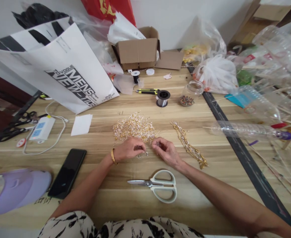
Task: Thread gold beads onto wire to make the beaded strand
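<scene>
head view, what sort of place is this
Probably a small craft workspace, perhaps for jewellery: a heap of tiny gold-coloured pieces, a bundle of gold-and-silver-coloured strands and a pair of scissors lie on the wooden tabletop.

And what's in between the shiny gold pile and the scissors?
In the head view, the left hand and right hand are between the gold pile and the scissors, with small shiny pieces near the left fingertips.

We are seeing soft, diffuse light, a dim shadow lying across the surface (110, 201) at six o'clock, glare glinting on clear bottles (264, 100) at three, and wide-angle distortion stretching the edges.
</scene>
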The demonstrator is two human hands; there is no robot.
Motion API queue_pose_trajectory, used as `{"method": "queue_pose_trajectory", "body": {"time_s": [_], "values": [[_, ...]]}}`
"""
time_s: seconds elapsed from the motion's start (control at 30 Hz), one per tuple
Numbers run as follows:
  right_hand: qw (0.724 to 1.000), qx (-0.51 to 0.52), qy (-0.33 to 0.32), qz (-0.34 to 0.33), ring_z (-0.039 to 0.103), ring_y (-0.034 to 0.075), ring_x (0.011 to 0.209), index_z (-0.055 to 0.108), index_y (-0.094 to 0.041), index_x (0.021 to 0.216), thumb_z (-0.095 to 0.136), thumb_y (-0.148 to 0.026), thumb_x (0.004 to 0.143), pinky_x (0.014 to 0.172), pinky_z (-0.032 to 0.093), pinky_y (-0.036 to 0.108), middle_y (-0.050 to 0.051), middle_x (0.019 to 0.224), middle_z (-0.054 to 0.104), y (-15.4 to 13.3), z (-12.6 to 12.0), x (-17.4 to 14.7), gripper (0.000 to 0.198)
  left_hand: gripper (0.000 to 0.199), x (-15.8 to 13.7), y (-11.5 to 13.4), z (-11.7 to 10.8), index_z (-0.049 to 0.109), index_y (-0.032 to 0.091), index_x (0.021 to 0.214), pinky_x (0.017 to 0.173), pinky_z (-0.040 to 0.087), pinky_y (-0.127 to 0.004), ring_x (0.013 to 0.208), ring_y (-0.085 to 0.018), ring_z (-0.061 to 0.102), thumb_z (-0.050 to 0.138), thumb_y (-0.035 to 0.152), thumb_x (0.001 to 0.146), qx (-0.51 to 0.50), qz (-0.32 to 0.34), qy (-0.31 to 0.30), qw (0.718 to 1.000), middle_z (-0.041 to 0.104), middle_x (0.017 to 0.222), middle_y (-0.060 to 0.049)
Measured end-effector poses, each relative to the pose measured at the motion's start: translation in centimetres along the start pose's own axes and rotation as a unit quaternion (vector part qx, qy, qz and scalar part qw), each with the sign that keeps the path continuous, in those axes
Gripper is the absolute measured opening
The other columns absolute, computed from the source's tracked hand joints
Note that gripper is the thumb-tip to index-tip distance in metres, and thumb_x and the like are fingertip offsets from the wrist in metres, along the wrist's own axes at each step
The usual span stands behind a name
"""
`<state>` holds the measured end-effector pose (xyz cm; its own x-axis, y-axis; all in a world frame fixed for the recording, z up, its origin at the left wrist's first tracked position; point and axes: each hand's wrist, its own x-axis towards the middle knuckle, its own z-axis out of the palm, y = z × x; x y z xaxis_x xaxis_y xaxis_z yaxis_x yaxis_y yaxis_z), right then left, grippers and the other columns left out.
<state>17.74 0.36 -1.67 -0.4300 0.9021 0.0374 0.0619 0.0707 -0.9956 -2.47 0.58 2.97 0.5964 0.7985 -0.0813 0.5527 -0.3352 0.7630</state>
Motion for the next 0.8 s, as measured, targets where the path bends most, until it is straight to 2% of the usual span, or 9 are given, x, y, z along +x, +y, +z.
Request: {"method": "queue_pose_trajectory", "body": {"time_s": [0.17,0.3,0.57,0.8], "values": [[1.000,0.004,0.000,0.003,0.039,0.010,0.051,0.055,-0.016,0.079,0.056,-0.035,0.083,0.046,0.030,0.022,-0.003,0.056,0.045,-0.31,0.03,0.00,0.020,0.014,-0.33,0.52,-0.21,0.066,0.014,0.079,0.079,0.043,-0.027,0.082,-0.016,0.061,0.052,0.014,0.082,0.072,0.062,-0.076,0.993,0.069,0.085,-0.007],[1.000,-0.003,0.001,-0.001,0.039,0.010,0.051,0.055,-0.016,0.077,0.055,-0.037,0.083,0.047,0.031,0.023,-0.003,0.055,0.046,-0.75,-0.01,0.06,0.022,0.014,-0.39,0.80,0.07,0.065,0.016,0.078,0.080,0.043,-0.028,0.086,-0.017,0.061,0.052,0.013,0.082,0.061,0.078,-0.091,0.991,0.070,0.087,-0.007],[1.000,-0.005,-0.007,-0.001,0.038,0.010,0.051,0.055,-0.015,0.078,0.054,-0.035,0.084,0.048,0.031,0.023,-0.003,0.057,0.045,-0.83,-0.12,0.02,0.020,0.014,-0.42,0.82,-0.09,0.065,0.015,0.076,0.081,0.042,-0.028,0.089,-0.018,0.060,0.053,0.014,0.083,0.061,0.078,-0.103,0.990,0.069,0.089,-0.008],[0.995,-0.077,-0.040,-0.049,0.040,0.010,0.055,0.056,-0.016,0.078,0.052,-0.030,0.086,0.051,0.033,0.022,-0.002,0.062,0.045,-0.53,-0.22,-0.23,0.017,0.014,-0.75,0.67,-0.61,0.067,0.016,0.080,0.077,0.042,-0.025,0.083,-0.016,0.060,0.053,0.014,0.082,0.079,0.053,-0.122,0.988,0.068,0.084,-0.005]]}}
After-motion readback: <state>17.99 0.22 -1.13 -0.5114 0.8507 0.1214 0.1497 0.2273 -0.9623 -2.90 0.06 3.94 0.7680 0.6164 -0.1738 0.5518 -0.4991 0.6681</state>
